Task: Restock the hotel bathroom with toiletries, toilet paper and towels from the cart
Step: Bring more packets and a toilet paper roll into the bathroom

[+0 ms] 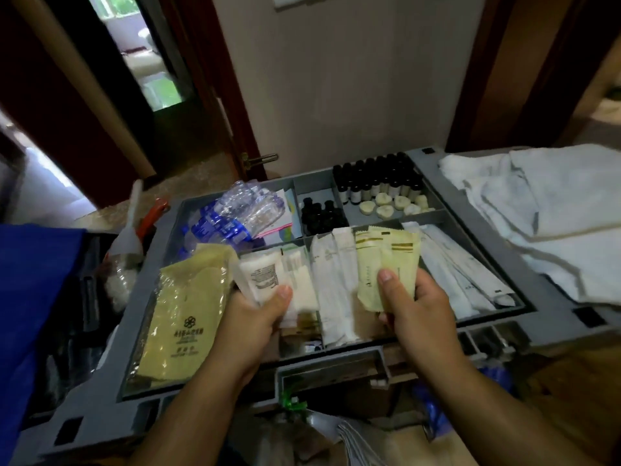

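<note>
The grey cart tray (557, 317) holds sorted toiletries in compartments. My left hand (255, 317) grips a small bundle of white sachets (268, 277) above the tray's front middle section. My right hand (416, 311) pinches two pale yellow sachets (386, 264) with gold stripes, thumb on top. Long white packets (332, 290) stand in the compartment between my hands. Large yellow packets (181, 311) with a flower logo fill the left compartment. Folded white towels (544, 213) lie on the cart's right side.
Small dark bottles (376, 179), black caps (319, 213) and round soaps (393, 203) sit in the back compartments. Water bottles in plastic wrap (232, 213) lie at back left. A blue bag (30, 297) hangs left. An open doorway (148, 55) lies beyond.
</note>
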